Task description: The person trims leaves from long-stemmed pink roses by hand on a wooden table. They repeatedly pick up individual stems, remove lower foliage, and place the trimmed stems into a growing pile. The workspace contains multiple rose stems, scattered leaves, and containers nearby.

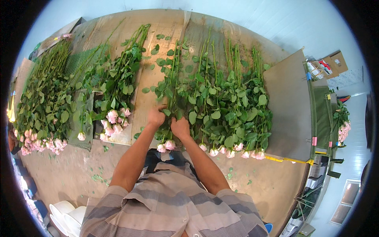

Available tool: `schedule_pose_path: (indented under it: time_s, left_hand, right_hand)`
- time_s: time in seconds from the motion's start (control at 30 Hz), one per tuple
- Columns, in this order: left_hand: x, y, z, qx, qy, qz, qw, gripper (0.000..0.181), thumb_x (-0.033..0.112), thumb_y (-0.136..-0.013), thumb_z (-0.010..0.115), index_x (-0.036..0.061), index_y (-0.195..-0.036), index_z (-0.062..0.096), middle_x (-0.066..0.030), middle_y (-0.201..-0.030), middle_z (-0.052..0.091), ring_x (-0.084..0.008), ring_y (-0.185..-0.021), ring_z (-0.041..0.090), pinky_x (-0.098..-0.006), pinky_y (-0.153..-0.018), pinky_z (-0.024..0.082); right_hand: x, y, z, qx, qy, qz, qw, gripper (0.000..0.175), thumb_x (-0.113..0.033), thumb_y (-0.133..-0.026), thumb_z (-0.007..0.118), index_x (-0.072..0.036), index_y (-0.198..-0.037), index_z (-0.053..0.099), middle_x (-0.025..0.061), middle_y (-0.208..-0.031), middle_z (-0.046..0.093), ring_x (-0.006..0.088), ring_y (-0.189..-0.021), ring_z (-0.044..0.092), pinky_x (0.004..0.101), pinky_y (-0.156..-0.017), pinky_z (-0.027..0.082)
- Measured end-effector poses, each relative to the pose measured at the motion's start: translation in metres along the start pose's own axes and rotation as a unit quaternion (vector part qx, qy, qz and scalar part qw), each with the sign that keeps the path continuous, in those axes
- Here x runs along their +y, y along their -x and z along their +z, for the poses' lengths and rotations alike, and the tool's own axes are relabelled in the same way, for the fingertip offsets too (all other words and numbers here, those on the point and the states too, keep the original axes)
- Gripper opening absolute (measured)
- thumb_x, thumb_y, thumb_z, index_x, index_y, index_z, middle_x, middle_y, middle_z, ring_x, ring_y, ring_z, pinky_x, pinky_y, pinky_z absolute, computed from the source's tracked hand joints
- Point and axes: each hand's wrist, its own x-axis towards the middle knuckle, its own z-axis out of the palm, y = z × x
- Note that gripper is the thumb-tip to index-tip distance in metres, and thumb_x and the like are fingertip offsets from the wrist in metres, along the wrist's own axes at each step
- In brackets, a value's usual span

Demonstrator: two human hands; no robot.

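Observation:
Long-stemmed pink roses lie side by side on a wide worktable (137, 114), blooms towards me and stems pointing away. My left hand (157, 116) is at the leaves of a few rose stems (172, 77) in the middle, its index finger extended. Close beside it on the right, my right hand (180, 127) has its fingers curled in at the same stems; its fingertips are partly hidden by leaves. Two pink rose blooms (169, 145) hang at the near edge between my forearms. More roses (237, 118) lie right of my hands, and a gathered group (121, 80) lies to the left.
A dense row of roses (44, 97) fills the table's far left. Loose leaves (155, 49) are scattered on the tabletop. A grey panel (287, 109) borders the right side. White buckets (66, 214) stand on the floor at lower left. Cardboard boxes (334, 63) are at upper right.

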Motion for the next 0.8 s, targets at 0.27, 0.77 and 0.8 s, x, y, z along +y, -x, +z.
schedule_pose_path:
  time_s: [0.27, 0.77, 0.8]
  left_hand:
    - [0.023, 0.006, -0.007, -0.111, 0.194, -0.036, 0.974, 0.034, 0.004, -0.085, 0.056, 0.0039, -0.118, 0.063, -0.0026, -0.088, 0.065, -0.0137, -0.075, 0.058, -0.0282, -0.068, 0.048]
    - [0.049, 0.057, -0.05, -0.165, 0.199, -0.041, 0.965, 0.035, 0.025, -0.097, 0.054, 0.0072, -0.127, 0.055, -0.0051, -0.097, 0.058, -0.0107, -0.077, 0.054, -0.028, -0.069, 0.048]
    - [0.04, 0.053, -0.049, -0.165, 0.199, -0.04, 0.965, 0.035, 0.025, -0.097, 0.054, 0.0072, -0.127, 0.055, -0.005, -0.096, 0.058, -0.0106, -0.076, 0.053, -0.0277, -0.067, 0.048]
  right_hand:
    - [0.001, 0.005, 0.002, -0.016, -0.035, -0.131, 0.991, 0.034, -0.025, -0.086, 0.059, 0.0, -0.108, 0.059, 0.0275, -0.099, 0.063, 0.0473, -0.097, 0.057, 0.049, -0.081, 0.046]
    - [0.002, 0.228, -0.363, 0.172, -0.032, -0.272, 0.946, 0.041, -0.006, -0.083, 0.05, 0.004, -0.122, 0.049, 0.029, -0.102, 0.059, 0.0425, -0.096, 0.059, 0.0467, -0.085, 0.047]
    - [0.003, 0.244, -0.393, 0.255, 0.014, -0.202, 0.946, 0.04, -0.005, -0.081, 0.049, 0.003, -0.121, 0.051, 0.0281, -0.098, 0.06, 0.0422, -0.093, 0.059, 0.0467, -0.082, 0.048]
